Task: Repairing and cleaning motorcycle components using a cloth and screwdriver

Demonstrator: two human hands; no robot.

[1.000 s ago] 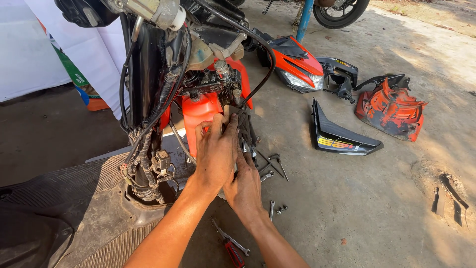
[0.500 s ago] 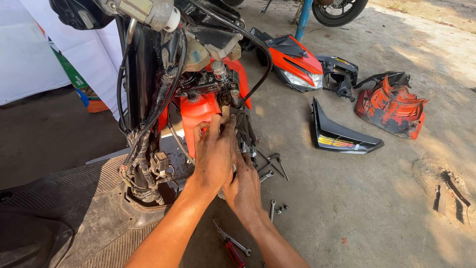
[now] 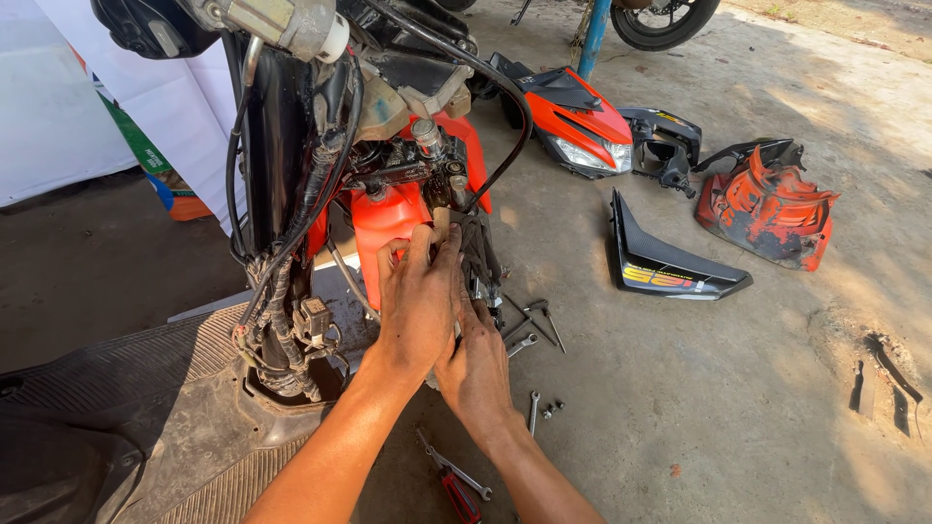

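Both hands press into the stripped front of a scooter: the left hand (image 3: 419, 296) lies flat against the orange body panel (image 3: 383, 225), fingers spread, while the right hand (image 3: 476, 364) reaches in beneath it, its grip hidden. Wrenches (image 3: 529, 330) and a red-handled screwdriver (image 3: 458, 490) lie near on the concrete floor (image 3: 699, 408); removed fairings (image 3: 670, 257) sit far right.

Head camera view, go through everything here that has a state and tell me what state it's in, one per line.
scooter front: panels off, wiring exposed
left hand: pressed against the orange inner part
right hand: beside the left, grip hidden
headlight cowl: detached, on the ground
black side panel: detached, lying flat
wrenches: loose on the concrete
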